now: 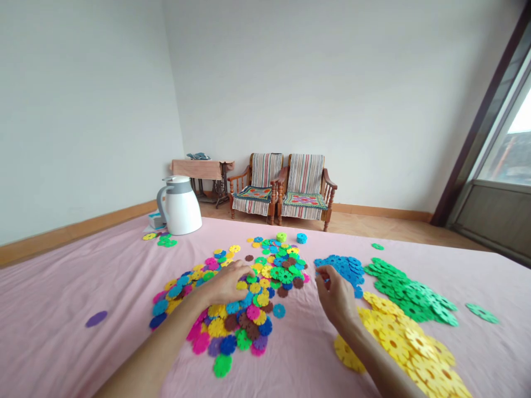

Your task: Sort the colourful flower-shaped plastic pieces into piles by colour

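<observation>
My left hand (231, 282) is over a mixed pile of flat, notched plastic snowflake discs (218, 327) in many colours. Its fingers are bent together at a green disc and a yellow one; whether it grips either is hidden. To the right, my right hand (338, 296) hovers beside a heap of blue snowflake discs (341, 267). Thumb and index finger curl toward each other there, and anything between the tips is too small to make out. Below and right of that wrist spreads a heap of yellow discs (394, 344), with green discs (409, 293) behind it.
A pink cloth (133, 271) covers the surface. At the back left stands a white jug (185, 210) with a grey handle, by a small box (156, 221). A purple disc (97, 319) lies alone at left. Two wooden chairs (307, 177) stand against the wall.
</observation>
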